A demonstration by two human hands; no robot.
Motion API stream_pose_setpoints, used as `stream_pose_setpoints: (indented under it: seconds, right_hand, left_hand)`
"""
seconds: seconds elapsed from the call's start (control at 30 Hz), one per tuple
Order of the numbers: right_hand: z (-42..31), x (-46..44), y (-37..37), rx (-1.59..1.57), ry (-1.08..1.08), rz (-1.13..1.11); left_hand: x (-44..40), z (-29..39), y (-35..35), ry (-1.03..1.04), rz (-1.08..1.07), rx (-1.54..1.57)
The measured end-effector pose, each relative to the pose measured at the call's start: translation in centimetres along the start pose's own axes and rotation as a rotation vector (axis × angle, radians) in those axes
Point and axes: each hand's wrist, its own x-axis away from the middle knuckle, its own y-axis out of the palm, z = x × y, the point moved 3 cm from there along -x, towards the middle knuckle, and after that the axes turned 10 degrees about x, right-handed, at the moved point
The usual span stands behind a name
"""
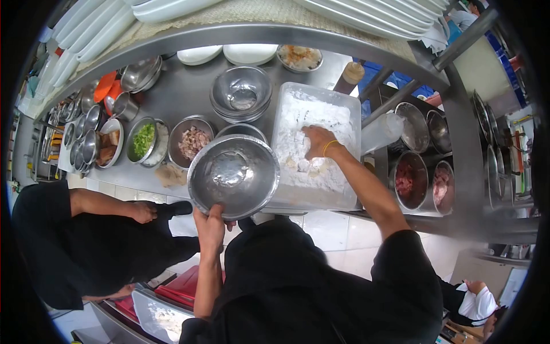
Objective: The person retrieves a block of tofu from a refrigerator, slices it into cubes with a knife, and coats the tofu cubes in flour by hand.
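My left hand (211, 229) grips the near rim of a steel bowl (232, 172), thumb on the inside, fingers mostly hidden below. The bowl is tilted a little and shows a shiny bare inside. With a yellow band at the wrist, my right hand (321, 142) reaches into a translucent plastic tub (279, 198) of white powder (321, 109). Its fingers are bent and apart from the thumb, touching the powder. Pale powder-coated lumps (314, 166) lie just below that hand; their kind cannot be made out.
Stacked steel bowls (240, 92) stand behind mine. Leftward are bowls of chopped greens (143, 140) and diced meat (195, 142). A squeeze bottle (385, 131) leans right of the tub, near raw meat pots (409, 180). A steel shelf (229, 35) crosses overhead. Another person's hand (143, 212) is at left.
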Motion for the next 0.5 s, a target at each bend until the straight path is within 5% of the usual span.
stream_pose_setpoints:
  seconds: [0.07, 0.13, 0.33, 0.5]
  right_hand:
    - [1.2, 0.3, -1.0, -0.082, 0.129, 0.114]
    - [-0.3, 1.4, -2.6, -0.135, 0.166, -0.089]
    - [-4.2, 0.5, 1.2, 0.233, -0.134, 0.234]
    - [-0.1, -2.2, -0.4, -0.038, -0.010, 0.349]
  left_hand:
    - [0.0, 0.0, -0.2, -0.002, 0.022, 0.008]
    - [0.0, -0.2, -0.5, 0.013, 0.011, 0.060]
    - [-0.3, -0.3, -0.1, 0.009, 0.039, 0.048]
    - [0.1, 0.1, 0.4, 0.001, 0.017, 0.015]
